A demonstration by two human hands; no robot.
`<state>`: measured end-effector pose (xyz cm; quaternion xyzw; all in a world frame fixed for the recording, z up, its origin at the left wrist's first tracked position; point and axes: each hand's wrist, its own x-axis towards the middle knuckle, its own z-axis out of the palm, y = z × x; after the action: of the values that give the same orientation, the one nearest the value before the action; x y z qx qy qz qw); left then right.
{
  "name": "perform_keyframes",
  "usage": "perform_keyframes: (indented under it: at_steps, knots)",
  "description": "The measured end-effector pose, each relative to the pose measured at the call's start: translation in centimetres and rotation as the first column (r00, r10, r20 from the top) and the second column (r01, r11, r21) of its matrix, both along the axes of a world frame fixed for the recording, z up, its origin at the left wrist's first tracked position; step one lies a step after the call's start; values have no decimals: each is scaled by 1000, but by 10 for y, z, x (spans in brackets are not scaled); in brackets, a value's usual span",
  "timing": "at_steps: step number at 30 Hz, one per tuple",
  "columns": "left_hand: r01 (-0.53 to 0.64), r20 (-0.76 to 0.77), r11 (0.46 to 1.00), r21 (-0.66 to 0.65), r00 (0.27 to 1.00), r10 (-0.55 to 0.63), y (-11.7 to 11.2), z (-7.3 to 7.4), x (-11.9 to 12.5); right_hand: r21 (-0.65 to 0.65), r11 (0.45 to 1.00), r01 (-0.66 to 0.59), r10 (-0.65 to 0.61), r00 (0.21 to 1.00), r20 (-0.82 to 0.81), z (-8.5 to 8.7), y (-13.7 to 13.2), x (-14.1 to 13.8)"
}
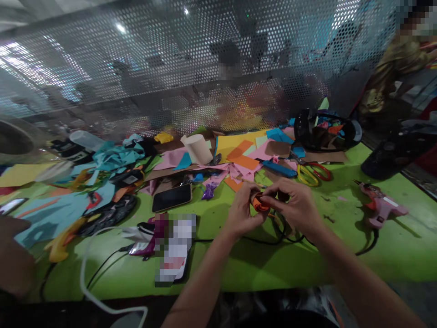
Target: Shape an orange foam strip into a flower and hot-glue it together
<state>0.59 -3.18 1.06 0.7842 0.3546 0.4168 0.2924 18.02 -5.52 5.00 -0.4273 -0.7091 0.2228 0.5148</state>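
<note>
Between my two hands is a small orange paper roll (261,203), coiled in layers. My left hand (243,209) is closed around its left side. The fingers of my right hand (292,202) pinch its right edge. Beneath the hands, black cable loops lie on the green table (221,269). Just beyond them are a blue cutter (280,169) and scissors with yellow and red handles (312,174). A pink glue gun (382,205) rests to the right of my right hand.
Paper scraps (244,155) and a cream paper roll (198,149) lie along the back by a perforated metal screen (191,59). Phones, including a dark one (172,198), lie left. A yellow glue gun (64,239) is near another person's hand (15,255). A black container (392,155) stands right.
</note>
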Motion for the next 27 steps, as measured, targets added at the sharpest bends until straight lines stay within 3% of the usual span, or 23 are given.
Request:
perform_keyframes:
  at_steps: [7, 11, 19, 23, 27]
  knots:
    - [20, -95, 1000, -7, 995, -20, 1, 4, -3, 28, 999, -26, 23, 995, 102, -2, 1, 4]
    - [25, -141, 1000, -18, 990, -28, 1, 6, -3, 138, 990, -27, 1, 983, 186, -2, 0, 4]
    - [39, -244, 999, 1, 969, -38, 1, 8, -3, 284, 940, -189, 88, 938, 335, 1, -3, 8]
    - [38, -232, 999, -19, 972, -41, 1, 5, -4, 281, 935, -218, 104, 923, 371, 1, -1, 9]
    - [32, -156, 998, -53, 987, -40, 1, 5, -3, 230, 960, -163, 78, 937, 342, 3, -1, 9]
